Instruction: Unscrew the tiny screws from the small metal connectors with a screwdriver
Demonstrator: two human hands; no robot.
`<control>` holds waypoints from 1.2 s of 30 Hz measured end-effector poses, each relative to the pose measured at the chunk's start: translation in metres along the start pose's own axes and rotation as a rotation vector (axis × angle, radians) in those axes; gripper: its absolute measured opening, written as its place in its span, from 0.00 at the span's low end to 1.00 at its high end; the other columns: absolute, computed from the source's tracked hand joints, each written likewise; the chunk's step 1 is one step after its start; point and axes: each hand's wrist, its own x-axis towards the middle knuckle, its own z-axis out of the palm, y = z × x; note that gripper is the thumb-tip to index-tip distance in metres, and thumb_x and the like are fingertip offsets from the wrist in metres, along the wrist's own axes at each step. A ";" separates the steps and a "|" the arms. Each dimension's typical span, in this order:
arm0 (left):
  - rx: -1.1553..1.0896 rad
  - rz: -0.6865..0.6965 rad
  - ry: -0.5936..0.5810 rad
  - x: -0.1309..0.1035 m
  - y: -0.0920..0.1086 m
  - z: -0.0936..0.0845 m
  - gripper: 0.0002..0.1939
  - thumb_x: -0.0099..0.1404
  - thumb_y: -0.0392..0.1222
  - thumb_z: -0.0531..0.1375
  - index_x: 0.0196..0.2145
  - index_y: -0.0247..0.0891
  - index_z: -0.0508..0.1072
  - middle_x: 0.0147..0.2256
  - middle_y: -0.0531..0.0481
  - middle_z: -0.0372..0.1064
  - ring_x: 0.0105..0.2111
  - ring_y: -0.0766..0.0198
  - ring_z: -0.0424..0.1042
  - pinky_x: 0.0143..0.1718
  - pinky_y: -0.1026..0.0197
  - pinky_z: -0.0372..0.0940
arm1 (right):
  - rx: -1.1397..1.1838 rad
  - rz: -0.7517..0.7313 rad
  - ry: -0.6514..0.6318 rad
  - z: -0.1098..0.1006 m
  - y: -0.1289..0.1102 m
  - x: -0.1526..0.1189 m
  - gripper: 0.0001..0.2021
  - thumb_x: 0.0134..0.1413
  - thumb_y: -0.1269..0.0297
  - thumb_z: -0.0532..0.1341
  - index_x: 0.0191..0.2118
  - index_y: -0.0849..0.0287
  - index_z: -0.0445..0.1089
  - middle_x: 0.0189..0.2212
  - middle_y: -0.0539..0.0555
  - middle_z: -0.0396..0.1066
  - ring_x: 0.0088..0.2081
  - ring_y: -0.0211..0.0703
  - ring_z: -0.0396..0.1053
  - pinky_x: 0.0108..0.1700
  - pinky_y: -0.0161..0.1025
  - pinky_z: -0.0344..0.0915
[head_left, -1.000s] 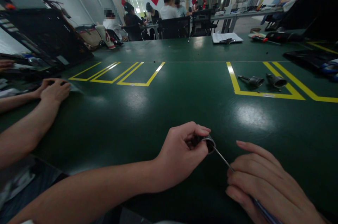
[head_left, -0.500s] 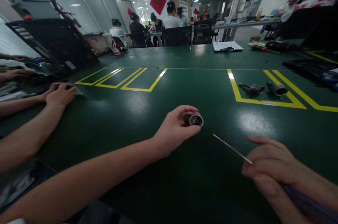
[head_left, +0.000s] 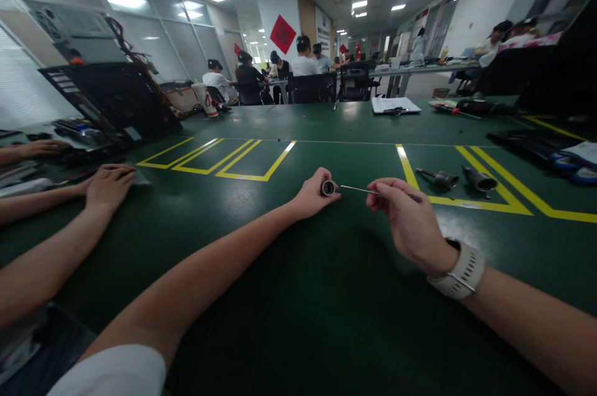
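My left hand (head_left: 313, 193) is closed around a small round metal cup-shaped part (head_left: 328, 188), its open end turned toward me and to the right. Between the fingers of my right hand (head_left: 405, 216) is a screwdriver (head_left: 359, 189) with a thin bright shaft. Its tip points left and ends just beside the mouth of the cup; I cannot tell whether they touch. Two dark metal parts lie to the right inside a yellow outline: one with a thin stem (head_left: 438, 178), the other a wider cup shape (head_left: 480, 179).
Yellow tape outlines (head_left: 242, 177) mark the green table (head_left: 280, 284). A co-worker's hands (head_left: 109, 188) rest at the left. A clipboard with paper (head_left: 395, 105) lies farther back, and blue-handled scissors (head_left: 576, 166) lie at the right edge. People sit at tables behind.
My right hand has moved left and away from me, bringing the screwdriver tip close to the metal cup. My view has tilted up a little. The left hand still holds its part.
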 end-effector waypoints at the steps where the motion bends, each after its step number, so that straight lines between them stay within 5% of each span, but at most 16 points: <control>1: -0.024 -0.010 -0.008 0.003 -0.002 0.002 0.15 0.53 0.42 0.62 0.37 0.36 0.62 0.35 0.50 0.67 0.34 0.64 0.65 0.37 0.61 0.61 | 0.001 0.010 -0.007 0.000 0.004 0.001 0.04 0.49 0.65 0.60 0.30 0.61 0.69 0.23 0.48 0.68 0.27 0.36 0.66 0.31 0.36 0.62; 8: 0.030 0.144 -0.079 0.004 -0.001 0.007 0.10 0.56 0.44 0.59 0.28 0.35 0.64 0.26 0.54 0.62 0.28 0.67 0.62 0.31 0.64 0.57 | -0.238 -0.010 -0.149 -0.003 0.019 -0.007 0.07 0.51 0.61 0.60 0.33 0.60 0.66 0.29 0.50 0.69 0.33 0.39 0.67 0.39 0.41 0.62; 14: 0.267 0.248 -0.007 -0.001 0.000 0.010 0.08 0.57 0.43 0.59 0.27 0.36 0.66 0.26 0.54 0.64 0.29 0.65 0.62 0.35 0.61 0.55 | -0.419 -0.024 -0.147 0.000 0.015 -0.012 0.05 0.51 0.63 0.59 0.31 0.59 0.68 0.30 0.51 0.70 0.34 0.42 0.68 0.39 0.42 0.61; 25: -0.035 0.231 -0.012 -0.003 0.001 0.010 0.10 0.56 0.43 0.60 0.24 0.36 0.62 0.24 0.55 0.59 0.25 0.70 0.59 0.28 0.66 0.56 | 0.235 0.291 -0.107 -0.003 0.017 -0.005 0.03 0.44 0.67 0.62 0.26 0.59 0.68 0.25 0.51 0.71 0.30 0.39 0.67 0.38 0.40 0.61; 32: 0.207 0.266 0.012 -0.003 0.000 0.010 0.07 0.57 0.40 0.59 0.26 0.35 0.64 0.25 0.54 0.62 0.27 0.67 0.62 0.32 0.63 0.55 | -0.043 0.109 -0.112 -0.001 0.021 -0.011 0.03 0.48 0.65 0.61 0.29 0.58 0.69 0.28 0.50 0.70 0.33 0.40 0.66 0.40 0.42 0.60; 36: 0.373 0.279 -0.003 -0.004 0.000 0.010 0.04 0.58 0.37 0.57 0.27 0.36 0.66 0.25 0.53 0.64 0.29 0.65 0.63 0.34 0.61 0.54 | -0.075 0.148 -0.126 -0.001 0.022 -0.011 0.03 0.47 0.65 0.61 0.29 0.58 0.69 0.28 0.51 0.70 0.33 0.41 0.66 0.40 0.43 0.60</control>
